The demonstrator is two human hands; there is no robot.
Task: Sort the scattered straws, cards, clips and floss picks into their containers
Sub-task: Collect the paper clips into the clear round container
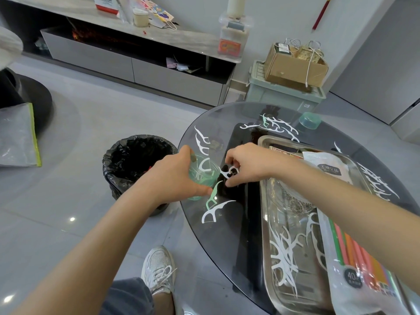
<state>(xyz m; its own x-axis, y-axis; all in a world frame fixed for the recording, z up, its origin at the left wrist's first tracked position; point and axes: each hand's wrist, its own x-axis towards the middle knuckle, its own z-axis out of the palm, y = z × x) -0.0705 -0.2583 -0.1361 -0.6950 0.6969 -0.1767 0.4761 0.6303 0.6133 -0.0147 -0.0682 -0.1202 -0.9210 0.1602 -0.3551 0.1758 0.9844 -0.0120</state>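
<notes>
My left hand (175,176) grips a clear green jar (203,176) at the left edge of the round glass table (227,235); a few floss picks lie inside it. My right hand (247,163) pinches a white floss pick (230,172) just right of the jar's mouth. A green floss pick (213,194) and a white floss pick (214,212) lie on the glass below the jar. More picks lie scattered at the table's far side (276,125), at its left (202,140) and right (377,180). The jar's green lid (309,120) sits at the back.
A steel tray (264,223) on the right holds several white floss picks (284,251), a clear jar of clips (293,198), a white packet (329,165) and a bag of coloured straws (361,258). A black-lined bin (136,160) stands on the floor left of the table.
</notes>
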